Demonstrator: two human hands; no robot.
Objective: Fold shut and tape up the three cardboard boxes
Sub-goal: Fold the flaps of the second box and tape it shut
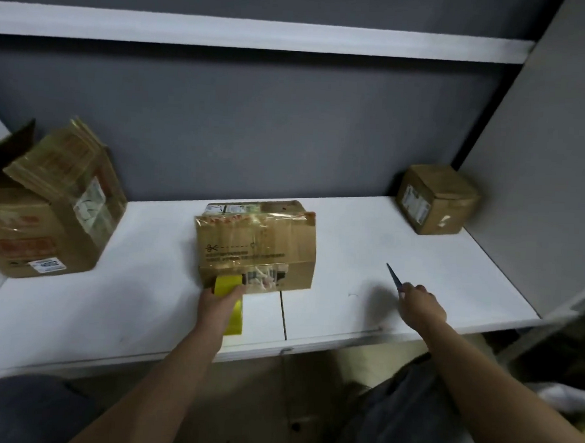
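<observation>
Three cardboard boxes sit on the white tabletop (367, 245). The middle box (256, 243) lies closed right in front of the person, and the left hand (221, 300) presses a roll of yellow tape (228, 284) against its near face, fingers curled round the roll, with a yellow strip (235, 320) trailing down toward the table's edge. The right hand (422, 304) is off to the side, well apart from that box, gripping a pair of scissors (395, 277) with the closed blades pointing up and away. I would judge this middle box to be mid-taping, the strip likely waiting to be cut. The small box (436, 198) far to the right, by the wall, looks folded shut; whether it carries fresh tape I cannot tell. The big box (48, 205) on the left has a flap standing open at its back, so it seems the one not yet done.
</observation>
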